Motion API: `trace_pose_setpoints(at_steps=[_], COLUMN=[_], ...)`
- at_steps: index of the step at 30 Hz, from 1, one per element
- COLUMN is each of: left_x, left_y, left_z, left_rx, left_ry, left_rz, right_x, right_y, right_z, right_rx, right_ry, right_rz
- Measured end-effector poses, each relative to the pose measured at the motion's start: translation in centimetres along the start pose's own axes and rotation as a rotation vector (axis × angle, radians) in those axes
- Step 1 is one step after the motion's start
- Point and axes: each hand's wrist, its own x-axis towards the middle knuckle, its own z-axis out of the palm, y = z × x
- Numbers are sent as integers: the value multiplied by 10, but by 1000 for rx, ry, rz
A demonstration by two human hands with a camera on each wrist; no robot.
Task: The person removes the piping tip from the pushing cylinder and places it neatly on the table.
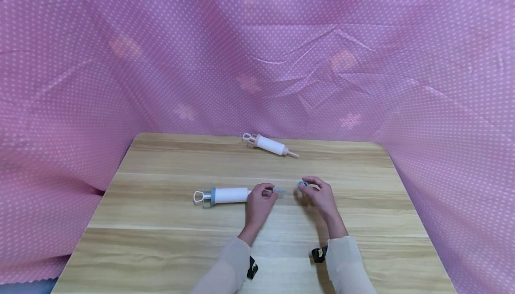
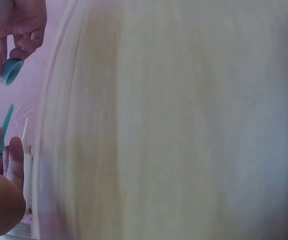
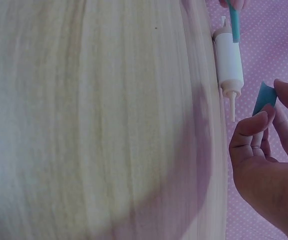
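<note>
My left hand (image 1: 259,203) pinches a slim teal nozzle (image 2: 7,120) between thumb and fingers, its narrow tip pointing toward the right hand. Across a small gap, my right hand (image 1: 323,199) holds a short teal ring (image 3: 265,97) by its rim at the fingertips. Nozzle and ring are apart. To the left lies a syringe-shaped tool with a white barrel (image 1: 231,195), a teal collar (image 1: 213,196) and a white looped handle (image 1: 198,197). The left hand covers its right end in the head view, so I cannot tell whether they touch.
A second syringe-shaped tool (image 1: 271,145), with a white barrel and pinkish ends, lies near the back edge of the wooden table (image 1: 161,222). Pink dotted cloth (image 1: 257,61) hangs behind and along both sides of the table.
</note>
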Motion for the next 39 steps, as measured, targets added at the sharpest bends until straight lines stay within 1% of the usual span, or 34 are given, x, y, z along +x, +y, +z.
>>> trace_pose_setpoints(at_steps=[4, 6, 10, 13, 14, 19, 21, 26, 32, 35, 39], left_x=[-1, -2, -3, -2, -2, 0, 1, 2, 2, 3, 4], left_y=[-1, -2, -5, -6, -6, -8, -8, -6, -7, -7, -7], left_z=[3, 4, 7, 10, 11, 15, 16, 18, 19, 19, 20], left_rx=[52, 60, 52, 43, 44, 60, 64, 76, 145, 166, 166], left_ry=[-4, -17, -48, -58, -60, -45, -37, -31, -37, -36, -47], left_rz=[-37, -55, -68, -62, -64, -59, -62, -74, -97, -90, -87], right_x=[-1, -3, -5, -4, -5, -2, 0, 3, 4, 4, 3], right_y=[0, 1, 6, 10, 7, 9, 14, 18, 20, 21, 20], right_z=[-1, -1, -3, -4, -4, -5, -5, -4, -2, -2, -1], right_rx=[-19, -38, -73, -96, -102, -112, -116, -123, -133, -144, -174], right_ry=[-2, -1, -1, -1, -9, -22, -17, 9, 5, 11, 33], right_rz=[10, 24, 53, 68, 78, 109, 104, 90, 106, 110, 106])
